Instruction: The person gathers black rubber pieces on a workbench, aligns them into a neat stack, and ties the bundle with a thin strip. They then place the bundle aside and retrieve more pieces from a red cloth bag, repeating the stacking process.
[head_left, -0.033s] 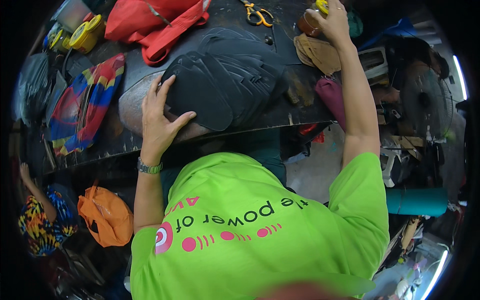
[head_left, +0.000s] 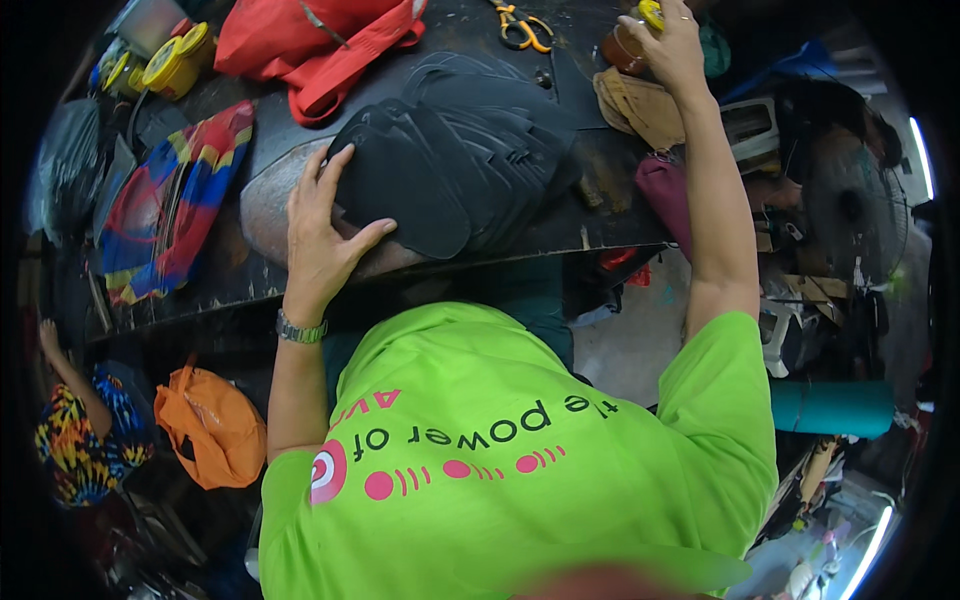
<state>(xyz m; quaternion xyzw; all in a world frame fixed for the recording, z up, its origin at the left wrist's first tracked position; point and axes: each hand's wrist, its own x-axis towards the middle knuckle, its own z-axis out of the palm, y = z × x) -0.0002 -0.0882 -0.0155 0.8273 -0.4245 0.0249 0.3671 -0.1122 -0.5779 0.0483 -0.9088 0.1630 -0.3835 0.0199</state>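
Note:
Thin black sheets cut in rounded, sole-like shapes (head_left: 400,185) lie fanned out in an overlapping row on the dark workbench (head_left: 225,290). Against their left end rests my left hand (head_left: 325,230), fingers and thumb spread apart over the edge of the nearest piece. Under it shows a grey, worn slab with a rounded end (head_left: 265,205). My right hand (head_left: 670,50) reaches to the far right, curled around a small yellow piece (head_left: 651,14) beside a brown jar (head_left: 622,52). Whether that piece belongs to the jar I cannot tell.
Orange-handled scissors (head_left: 525,32) lie at the back, near a red fabric bag (head_left: 290,40). Tan sole-shaped pieces (head_left: 640,108) and a maroon pouch (head_left: 663,190) are by my right forearm. Left stand yellow tubs (head_left: 170,70) and a multicoloured cloth (head_left: 175,205). Another person (head_left: 95,440) is at lower left.
The view has shifted very slightly. Both hands keep their places, the left on the black sheets and the right at the yellow piece.

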